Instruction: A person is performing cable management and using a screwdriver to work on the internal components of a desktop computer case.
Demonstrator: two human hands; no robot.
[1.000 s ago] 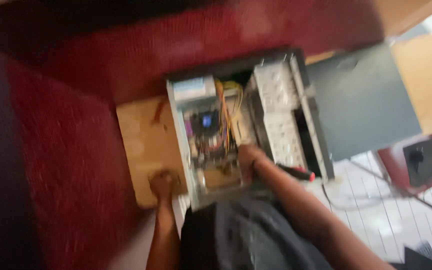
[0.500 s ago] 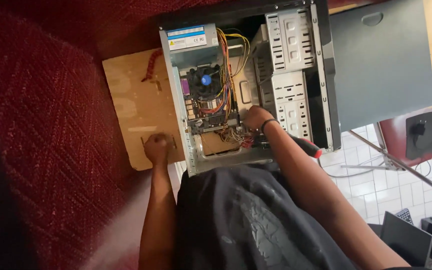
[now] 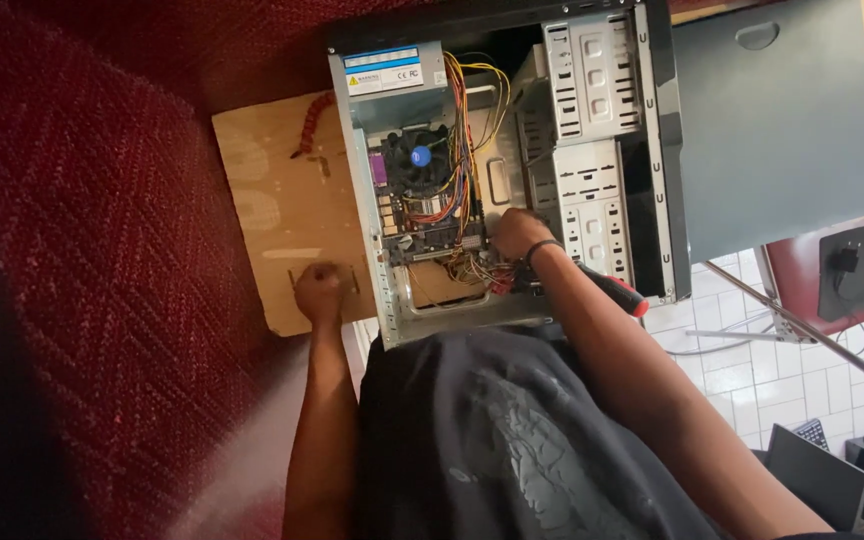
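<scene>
An open grey computer case (image 3: 657, 160) lies on its side on a wooden board (image 3: 277, 215). Inside are a motherboard with a blue-capped cooler fan (image 3: 420, 157), a power supply (image 3: 392, 72) and bundles of coloured wires (image 3: 467, 120). My right hand (image 3: 517, 232) reaches into the case at the motherboard's lower right edge, its curled fingers among the small wires; what it grips is hidden. My left hand (image 3: 320, 290) is a closed fist resting on the board just left of the case. A red-and-black screwdriver handle (image 3: 612, 290) shows beside my right forearm.
The case's grey side panel (image 3: 777, 130) lies to the right. A red woven carpet (image 3: 92, 260) covers the left. White floor tiles, a dark red stool with a charger (image 3: 852, 270), a metal rod (image 3: 812, 335) and a laptop (image 3: 817, 475) are at lower right.
The view has steadied and shifted, so the case sits higher in frame. My right hand stays inside the case near the wires; my left fist stays on the board.
</scene>
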